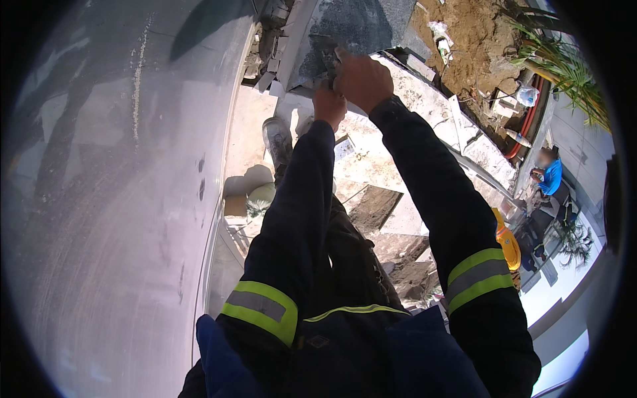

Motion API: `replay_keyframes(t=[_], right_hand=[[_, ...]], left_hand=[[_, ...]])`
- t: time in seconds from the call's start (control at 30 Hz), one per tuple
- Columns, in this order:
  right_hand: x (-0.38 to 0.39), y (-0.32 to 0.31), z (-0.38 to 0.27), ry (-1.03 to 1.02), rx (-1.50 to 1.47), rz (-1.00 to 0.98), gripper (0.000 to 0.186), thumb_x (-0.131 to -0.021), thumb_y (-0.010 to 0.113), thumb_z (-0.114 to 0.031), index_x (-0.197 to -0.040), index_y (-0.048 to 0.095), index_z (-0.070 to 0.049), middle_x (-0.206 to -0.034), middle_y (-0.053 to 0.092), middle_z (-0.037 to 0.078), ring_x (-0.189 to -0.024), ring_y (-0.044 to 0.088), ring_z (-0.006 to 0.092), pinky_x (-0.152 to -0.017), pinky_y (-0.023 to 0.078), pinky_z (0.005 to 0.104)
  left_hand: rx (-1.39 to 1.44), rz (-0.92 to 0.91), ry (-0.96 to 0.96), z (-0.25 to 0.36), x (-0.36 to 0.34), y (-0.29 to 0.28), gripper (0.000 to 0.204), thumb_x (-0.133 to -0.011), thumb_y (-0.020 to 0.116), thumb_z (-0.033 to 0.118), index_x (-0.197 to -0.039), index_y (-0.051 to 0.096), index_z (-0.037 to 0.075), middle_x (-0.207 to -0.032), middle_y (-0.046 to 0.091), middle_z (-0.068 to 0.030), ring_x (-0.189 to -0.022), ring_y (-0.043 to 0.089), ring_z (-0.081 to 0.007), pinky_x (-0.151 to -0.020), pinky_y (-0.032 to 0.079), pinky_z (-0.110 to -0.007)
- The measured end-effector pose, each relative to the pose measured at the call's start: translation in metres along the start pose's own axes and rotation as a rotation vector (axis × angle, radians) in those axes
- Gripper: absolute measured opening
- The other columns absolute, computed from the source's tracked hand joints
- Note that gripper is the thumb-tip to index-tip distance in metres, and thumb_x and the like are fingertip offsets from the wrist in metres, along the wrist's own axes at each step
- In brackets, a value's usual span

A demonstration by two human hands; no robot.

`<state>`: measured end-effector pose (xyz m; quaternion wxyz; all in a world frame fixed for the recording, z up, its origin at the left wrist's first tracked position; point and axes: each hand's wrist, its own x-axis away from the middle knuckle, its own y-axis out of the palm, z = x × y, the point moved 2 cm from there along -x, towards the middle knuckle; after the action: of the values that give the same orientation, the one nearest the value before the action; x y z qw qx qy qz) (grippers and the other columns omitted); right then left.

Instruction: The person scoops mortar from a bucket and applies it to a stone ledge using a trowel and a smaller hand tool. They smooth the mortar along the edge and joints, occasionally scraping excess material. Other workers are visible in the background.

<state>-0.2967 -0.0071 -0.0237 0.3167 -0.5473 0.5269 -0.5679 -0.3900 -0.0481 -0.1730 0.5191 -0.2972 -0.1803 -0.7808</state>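
Note:
Both of my arms, in dark sleeves with yellow-green reflective bands, stretch forward to the near edge of a grey slab (381,26). My right hand (363,81) is closed, its fingers curled and partly hidden from me. Just below and to its left, my left hand (330,108) is closed as well, almost touching it. Beyond the fingers lies a small, dark grey flat piece (324,50), blending with the shaded slab. Whether either hand grips it, and what kind of thing it is, I cannot make out.
A smooth grey panel (119,199) fills the left side. Broken rubble (273,56) lies in a gap beside the slab. Bare soil (464,40) and palm leaves (564,66) are at the far right. A person in blue (551,176) sits at right, near someone in yellow (507,245).

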Motion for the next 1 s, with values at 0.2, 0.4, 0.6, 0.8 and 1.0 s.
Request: replay_keyframes(t=[0.2, 0.4, 0.6, 0.8, 1.0], right_hand=[[0.042, 0.004, -0.005, 0.049, 0.025, -0.218, 0.029, -0.099, 0.056, -0.034, -0.116, 0.063, -0.012, -0.087, 0.072, 0.023, -0.078, 0.073, 0.0403, -0.064, 0.059, 0.0513], [-0.005, -0.003, 0.021, 0.183, -0.091, -0.085, 0.033, -0.099, 0.052, -0.033, -0.116, 0.062, -0.007, -0.09, 0.073, 0.02, -0.087, 0.073, 0.0392, -0.073, 0.059, 0.0505], [0.044, -0.01, 0.022, 0.263, -0.18, -0.18, 0.036, -0.102, 0.051, -0.032, -0.127, 0.061, -0.009, -0.092, 0.072, 0.024, -0.088, 0.071, 0.0441, -0.079, 0.055, 0.0563], [0.058, 0.002, 0.005, 0.357, -0.087, -0.114, 0.03, -0.096, 0.058, -0.027, -0.118, 0.061, -0.007, -0.084, 0.07, 0.023, -0.08, 0.073, 0.0426, -0.07, 0.058, 0.0534], [0.049, 0.01, 0.002, 0.284, -0.088, -0.131, 0.023, -0.094, 0.057, -0.023, -0.105, 0.061, -0.004, -0.085, 0.072, 0.024, -0.082, 0.074, 0.0402, -0.07, 0.059, 0.052]], left_hand=[[0.054, 0.026, 0.017, 0.014, 0.0, -0.018, 0.035, -0.103, 0.052, 0.03, -0.102, 0.063, -0.003, -0.088, 0.069, -0.0242, -0.083, 0.069, -0.0381, -0.071, 0.051, -0.048], [0.081, -0.083, -0.151, 0.032, 0.015, -0.002, 0.033, -0.102, 0.052, 0.028, -0.11, 0.064, -0.002, -0.092, 0.07, -0.0227, -0.082, 0.069, -0.0381, -0.073, 0.051, -0.048], [0.0, 0.042, 0.006, 0.011, -0.015, -0.007, 0.045, -0.103, 0.051, 0.035, -0.109, 0.061, -0.009, -0.097, 0.068, -0.03, -0.092, 0.065, -0.0473, -0.081, 0.049, -0.051], [0.016, -0.001, -0.088, 0.014, 0.002, 0.0, 0.044, -0.105, 0.051, 0.037, -0.105, 0.057, -0.007, -0.082, 0.066, -0.0237, -0.072, 0.066, -0.038, -0.063, 0.051, -0.047], [0.226, -0.056, -0.163, 0.033, 0.012, -0.012, 0.036, -0.106, 0.052, 0.037, -0.105, 0.051, 0.001, -0.057, 0.049, -0.0055, -0.037, 0.046, -0.0148, -0.033, 0.034, -0.032]])
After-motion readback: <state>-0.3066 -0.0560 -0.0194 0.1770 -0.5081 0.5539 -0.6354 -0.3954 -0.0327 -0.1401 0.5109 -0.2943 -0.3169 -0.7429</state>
